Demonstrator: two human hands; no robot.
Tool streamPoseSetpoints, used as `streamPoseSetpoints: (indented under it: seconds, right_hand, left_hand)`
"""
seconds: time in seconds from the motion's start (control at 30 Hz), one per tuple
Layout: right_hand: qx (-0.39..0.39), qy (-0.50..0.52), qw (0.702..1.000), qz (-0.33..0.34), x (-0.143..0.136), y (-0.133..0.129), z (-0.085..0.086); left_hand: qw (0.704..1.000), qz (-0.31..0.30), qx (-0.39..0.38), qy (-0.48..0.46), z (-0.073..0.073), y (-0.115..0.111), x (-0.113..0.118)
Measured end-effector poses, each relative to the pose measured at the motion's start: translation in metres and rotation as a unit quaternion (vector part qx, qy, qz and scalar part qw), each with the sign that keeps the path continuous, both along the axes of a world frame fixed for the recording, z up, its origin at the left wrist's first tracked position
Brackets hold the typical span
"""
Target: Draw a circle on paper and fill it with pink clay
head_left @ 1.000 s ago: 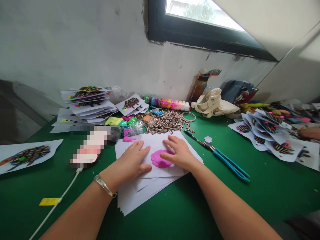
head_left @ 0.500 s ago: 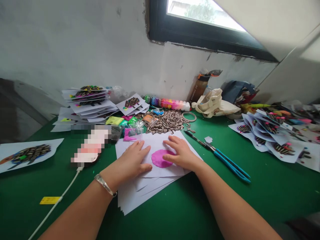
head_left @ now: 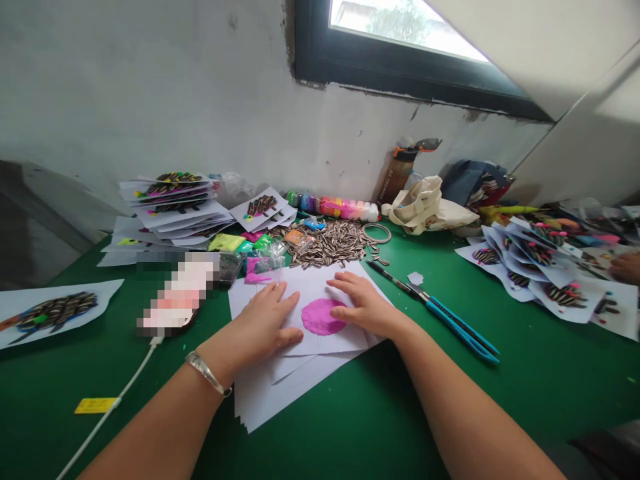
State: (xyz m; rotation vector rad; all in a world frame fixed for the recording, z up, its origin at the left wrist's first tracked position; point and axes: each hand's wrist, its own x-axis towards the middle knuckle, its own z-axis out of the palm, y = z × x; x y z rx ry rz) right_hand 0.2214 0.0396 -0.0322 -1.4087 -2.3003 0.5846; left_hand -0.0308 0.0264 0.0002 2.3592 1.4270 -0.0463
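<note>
A flat, roundish patch of pink clay (head_left: 320,317) lies on the top sheet of a stack of white paper (head_left: 280,393). My left hand (head_left: 267,320) rests on the paper left of the patch, fingers apart and holding nothing. On the other side my right hand (head_left: 365,303) lies spread, its thumb over the patch's right edge. Beyond the paper is a heap of striped seeds (head_left: 333,243), with small bags of coloured clay (head_left: 260,247) beside it.
A phone (head_left: 183,293) with a white cable lies at left, near stacked seed pictures (head_left: 175,217). Blue tweezers (head_left: 463,330) and a black pen (head_left: 390,277) lie at right. A bottle (head_left: 397,175), a cloth bag (head_left: 430,207) and more pictures (head_left: 540,267) stand or lie farther back. Another person's hand (head_left: 626,267) shows at far right.
Another person's hand has come into view at the far right edge. My hands have stayed almost still; the whole view has shifted slightly.
</note>
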Motion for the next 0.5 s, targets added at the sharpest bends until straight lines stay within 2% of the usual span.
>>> streamPoseSetpoints:
  seconds: [0.1, 0.27, 0.5]
  right_hand:
    - [0.007, -0.018, 1.000, 0.011, 0.0008, -0.0003, 0.0012]
    - [0.037, 0.011, 0.999, -0.008, -0.0021, 0.0033, -0.0005]
    - [0.044, -0.012, 0.998, -0.038, -0.0060, 0.0014, -0.0037]
  left_hand:
    - [1.000, 0.000, -0.007, 0.004, 0.0018, -0.0004, 0.0010]
    - [1.000, 0.004, 0.000, -0.009, -0.0006, -0.0001, -0.0002]
    - [1.000, 0.007, -0.008, -0.003, 0.0032, -0.0015, 0.0013]
